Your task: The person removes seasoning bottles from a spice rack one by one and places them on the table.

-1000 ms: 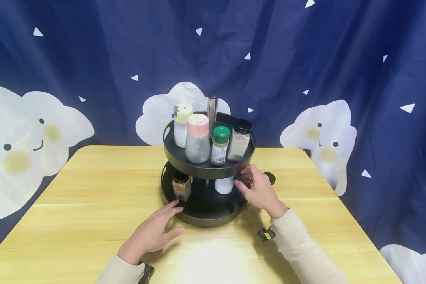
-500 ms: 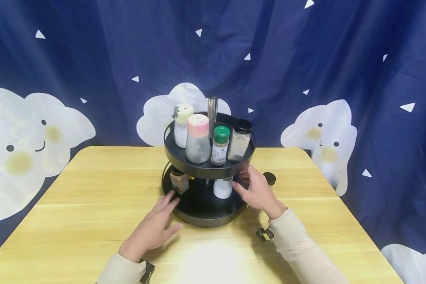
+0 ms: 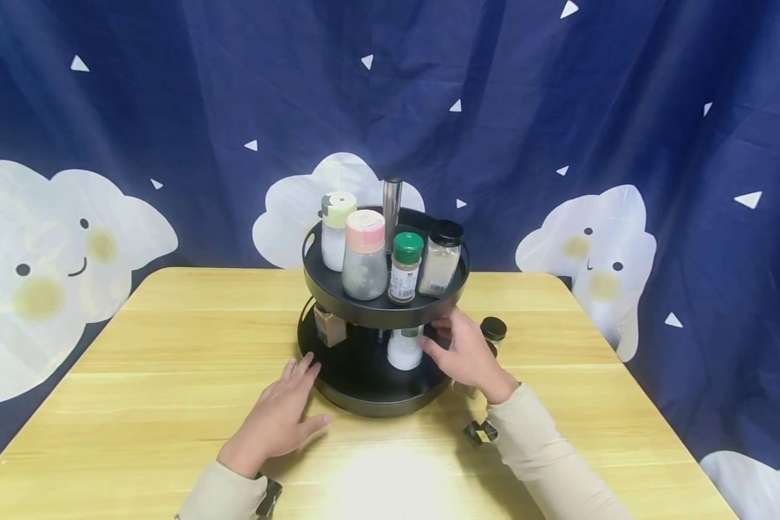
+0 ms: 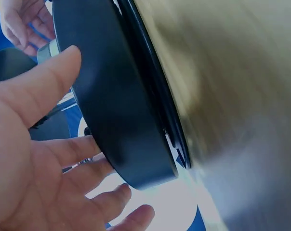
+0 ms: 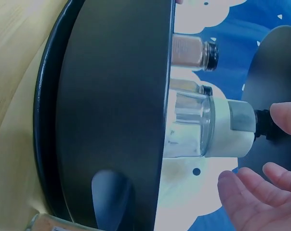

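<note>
A black two-tier turntable (image 3: 380,409) stands on the table. On its lower tier are a brown spice jar (image 3: 331,329) at the left and a clear shaker (image 3: 405,352) with white contents and a pale cap at the right. My left hand (image 3: 276,419) has its fingers spread along the lower tier's left front rim, touching it. My right hand (image 3: 468,352) reaches between the tiers, thumb and fingers loosely bent about the clear shaker; in the right wrist view a gap shows between fingers (image 5: 261,190) and cap. Part of this hand is hidden under the upper tier.
The upper tier (image 3: 390,316) bears a pink-capped shaker (image 3: 365,256), a yellow-capped shaker (image 3: 335,238), a green-capped jar (image 3: 405,269) and a black-lidded jar (image 3: 440,258). Black-lidded jars (image 3: 493,329) stand on the table at the right. A blue curtain (image 3: 494,108) hangs behind.
The lower tier has turned: the brown jar went backward and the clear shaker came forward and left. My left fingers slid back along the rim; my right hand shifted slightly left.
</note>
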### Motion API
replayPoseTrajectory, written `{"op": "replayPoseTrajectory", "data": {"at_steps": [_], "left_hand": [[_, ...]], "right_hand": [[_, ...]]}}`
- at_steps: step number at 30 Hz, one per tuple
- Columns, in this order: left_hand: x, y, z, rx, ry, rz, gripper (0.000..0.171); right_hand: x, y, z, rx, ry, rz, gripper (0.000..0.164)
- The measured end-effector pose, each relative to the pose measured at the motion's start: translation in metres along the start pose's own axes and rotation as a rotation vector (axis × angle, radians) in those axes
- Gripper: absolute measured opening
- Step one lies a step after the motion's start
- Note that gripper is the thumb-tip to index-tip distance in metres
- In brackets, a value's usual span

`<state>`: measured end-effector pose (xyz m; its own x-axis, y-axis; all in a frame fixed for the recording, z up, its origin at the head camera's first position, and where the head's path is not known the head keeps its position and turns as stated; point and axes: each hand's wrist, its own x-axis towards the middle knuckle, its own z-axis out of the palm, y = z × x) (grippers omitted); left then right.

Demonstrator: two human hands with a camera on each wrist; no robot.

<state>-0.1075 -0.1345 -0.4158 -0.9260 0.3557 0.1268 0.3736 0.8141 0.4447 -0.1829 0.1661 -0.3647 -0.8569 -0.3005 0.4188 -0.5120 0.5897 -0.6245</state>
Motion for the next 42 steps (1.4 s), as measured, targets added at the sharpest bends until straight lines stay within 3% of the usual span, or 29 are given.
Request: {"op": "replayPoseTrajectory", "data": {"at_steps": [8, 18, 25, 42], "left_hand": [[0.0, 0.0, -0.001, -0.09, 0.019, 0.071, 0.06], [-0.001, -0.001, 0.001, -0.179, 0.0, 0.05, 0.061], [-0.001, 0.0, 0.0, -0.179, -0.003, 0.033, 0.062], [0.0, 0.0, 0.001, -0.19, -0.011, 0.026, 0.064]], "right_hand": [[0.0, 0.0, 0.008, 0.012, -0.016, -0.016, 0.043], [0.001, 0.008, 0.024, 0.022, -0.052, 0.039, 0.051], [0.005, 0.013, 0.031, 0.028, -0.067, 0.024, 0.054], [0.009, 0.019, 0.041, -0.142, -0.072, 0.041, 0.055]]}}
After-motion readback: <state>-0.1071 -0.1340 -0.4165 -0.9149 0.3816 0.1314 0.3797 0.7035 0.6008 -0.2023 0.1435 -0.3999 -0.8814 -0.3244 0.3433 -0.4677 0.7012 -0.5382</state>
